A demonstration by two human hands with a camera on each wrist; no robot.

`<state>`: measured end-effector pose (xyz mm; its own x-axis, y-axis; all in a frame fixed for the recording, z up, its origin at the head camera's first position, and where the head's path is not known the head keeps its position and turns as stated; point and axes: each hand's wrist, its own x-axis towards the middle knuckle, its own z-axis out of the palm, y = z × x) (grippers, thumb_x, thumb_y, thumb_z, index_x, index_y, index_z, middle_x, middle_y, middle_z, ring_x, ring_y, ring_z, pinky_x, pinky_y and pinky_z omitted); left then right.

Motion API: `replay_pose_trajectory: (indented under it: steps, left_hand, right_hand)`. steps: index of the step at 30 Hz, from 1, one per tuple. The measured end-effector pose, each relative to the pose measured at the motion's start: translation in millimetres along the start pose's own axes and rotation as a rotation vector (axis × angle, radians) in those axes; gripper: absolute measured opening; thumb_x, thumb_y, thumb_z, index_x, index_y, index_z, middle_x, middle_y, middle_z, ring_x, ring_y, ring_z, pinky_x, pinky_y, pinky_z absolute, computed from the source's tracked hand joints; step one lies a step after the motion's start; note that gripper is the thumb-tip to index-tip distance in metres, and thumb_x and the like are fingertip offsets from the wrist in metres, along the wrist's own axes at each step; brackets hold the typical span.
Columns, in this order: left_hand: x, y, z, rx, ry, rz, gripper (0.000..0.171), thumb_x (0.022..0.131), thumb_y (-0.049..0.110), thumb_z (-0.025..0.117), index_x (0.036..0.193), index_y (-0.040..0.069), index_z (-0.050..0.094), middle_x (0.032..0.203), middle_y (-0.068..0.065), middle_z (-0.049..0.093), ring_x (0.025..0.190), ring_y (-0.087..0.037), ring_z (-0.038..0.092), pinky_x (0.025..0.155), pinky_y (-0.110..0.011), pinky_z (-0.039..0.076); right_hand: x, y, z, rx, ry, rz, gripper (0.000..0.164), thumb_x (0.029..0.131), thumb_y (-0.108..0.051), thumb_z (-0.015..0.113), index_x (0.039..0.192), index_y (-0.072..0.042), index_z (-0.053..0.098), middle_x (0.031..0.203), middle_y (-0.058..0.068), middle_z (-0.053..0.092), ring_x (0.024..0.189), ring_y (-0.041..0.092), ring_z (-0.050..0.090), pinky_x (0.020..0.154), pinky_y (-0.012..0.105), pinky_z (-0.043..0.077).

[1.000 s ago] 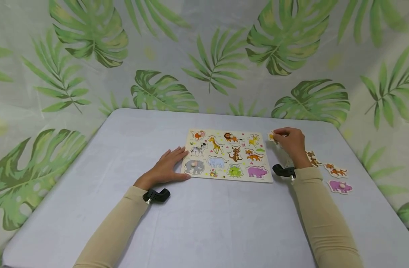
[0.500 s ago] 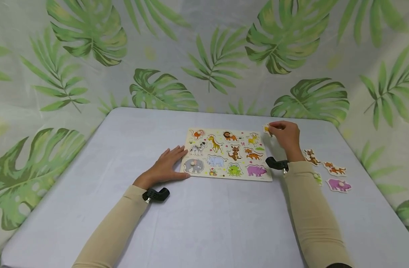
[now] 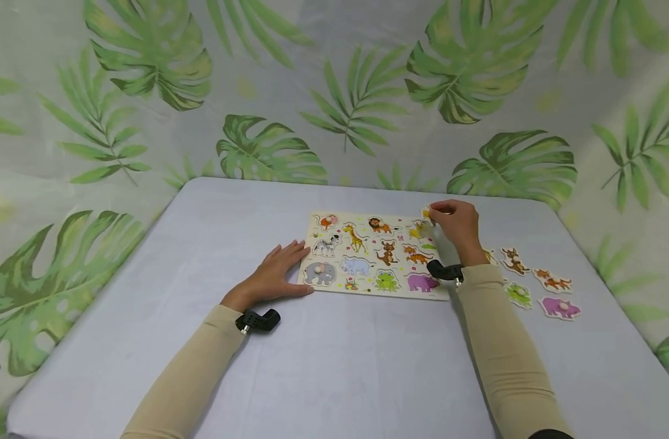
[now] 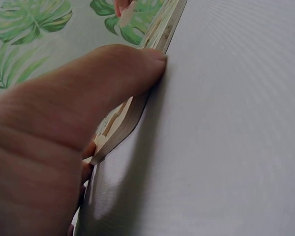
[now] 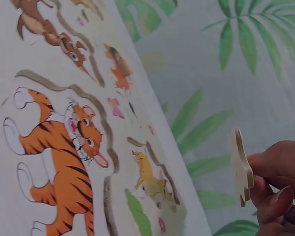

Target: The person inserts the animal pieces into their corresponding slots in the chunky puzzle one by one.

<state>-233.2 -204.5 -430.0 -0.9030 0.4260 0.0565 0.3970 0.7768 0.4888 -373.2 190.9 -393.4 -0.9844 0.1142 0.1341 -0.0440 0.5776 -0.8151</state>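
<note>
My left hand [image 3: 274,274] rests against the left side of the wooden animal puzzle board [image 3: 351,218], fingers spread and reaching onto its edge. In the left wrist view the thumb [image 4: 113,69] lies along the board's front edge. Above the board's far right corner, my right hand [image 3: 457,225] pinches a yellow-orange animal puzzle piece [image 3: 426,213] between thumb and fingers. The right wrist view shows that piece [image 5: 241,172] nearly edge-on, held off the board beside the goat recess [image 5: 152,179]. Its front picture is mostly hidden there.
Right of the board lie loose pieces: a kangaroo [image 3: 514,261], a tiger [image 3: 552,281], a frog [image 3: 518,294], a hippo [image 3: 559,308] and a yellow one [image 3: 489,256] partly behind the right wrist. An elephant piece [image 3: 320,274] with a knob sits in the board.
My right hand has lifted the yellow-orange piece from the table and carried it left to the board's far right corner. More loose pieces now show behind the arm. The left hand stays put.
</note>
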Motion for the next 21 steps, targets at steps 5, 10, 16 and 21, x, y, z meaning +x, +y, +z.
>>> replay_pose_trajectory:
  steps: [5,10,16,21]
  left_hand:
    - [2.0,0.9,2.0,0.009,-0.006,-0.011,0.095,0.078,0.055,0.071,0.151,0.008,0.032,0.158,-0.010,0.023,0.147,-0.025,0.014,0.119,-0.044,0.004]
    - [1.7,1.2,0.3,0.009,-0.002,-0.016,0.095,0.078,0.054,0.071,0.151,0.008,0.032,0.158,-0.010,0.023,0.147,-0.025,0.014,0.119,-0.043,0.003]
    - [1.6,0.1,0.9,0.007,-0.012,-0.020,0.095,0.079,0.055,0.071,0.151,0.008,0.031,0.159,-0.008,0.022,0.147,-0.024,0.013,0.119,-0.042,0.002]
    - [2.1,-0.6,2.2,0.009,-0.014,-0.025,0.095,0.079,0.056,0.071,0.152,0.009,0.031,0.159,-0.007,0.021,0.148,-0.022,0.012,0.120,-0.041,0.001]
  right_hand:
    - [-3,2,1,-0.023,-0.028,-0.023,0.026,0.090,-0.023,0.068,0.109,-0.005,0.072,0.107,0.015,0.068,0.094,0.025,0.057,0.069,0.033,0.045]
    - [-5,3,3,-0.029,-0.057,-0.041,0.025,0.090,-0.022,0.068,0.108,-0.005,0.072,0.105,0.015,0.068,0.093,0.026,0.058,0.072,0.035,0.045]
    - [-5,8,8,-0.036,-0.093,-0.044,0.026,0.090,-0.023,0.068,0.108,-0.006,0.072,0.105,0.015,0.068,0.094,0.026,0.059,0.077,0.037,0.047]
    - [-6,12,12,-0.046,-0.099,-0.053,0.024,0.090,-0.023,0.068,0.107,-0.007,0.073,0.104,0.014,0.069,0.091,0.026,0.060,0.071,0.035,0.049]
